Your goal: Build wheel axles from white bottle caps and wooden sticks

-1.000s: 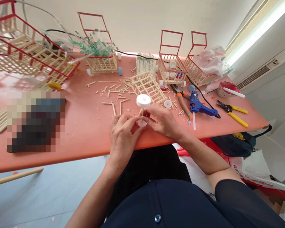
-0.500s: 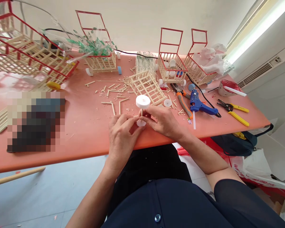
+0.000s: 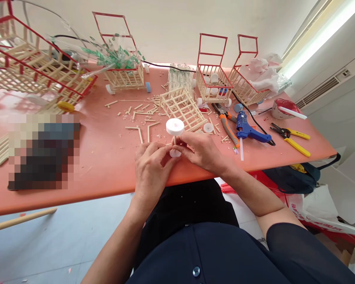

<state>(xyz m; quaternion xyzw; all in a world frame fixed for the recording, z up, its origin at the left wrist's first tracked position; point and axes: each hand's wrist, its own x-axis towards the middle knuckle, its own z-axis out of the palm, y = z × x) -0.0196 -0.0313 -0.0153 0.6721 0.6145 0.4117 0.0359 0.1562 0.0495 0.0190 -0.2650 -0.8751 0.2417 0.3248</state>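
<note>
Between my hands a short wooden stick stands upright as an axle, with a white bottle cap (image 3: 175,127) on its top end and a second whitish cap (image 3: 174,153) at the bottom. My right hand (image 3: 202,153) is closed, its thumb and fingertips pinching the stick just below the upper cap. Closed as well, my left hand (image 3: 150,163) meets it from the left, its fingertips at the stick and the lower cap. The fingers partly hide the stick and the lower cap. Just beyond lies an unpainted wooden-stick basket frame (image 3: 183,108), tipped over.
Cut stick pieces (image 3: 142,114) litter the orange table (image 3: 106,157). To the right are orange-handled pliers (image 3: 229,128), a blue glue gun (image 3: 251,130), yellow-handled wire strippers (image 3: 296,146) and a red-stained cup (image 3: 284,108). Small stick carts (image 3: 214,85) stand behind. A blurred dark object (image 3: 47,157) lies left.
The upper cap has shifted slightly left, and the stick stands a little more upright. Both hands keep their grip in nearly the same place.
</note>
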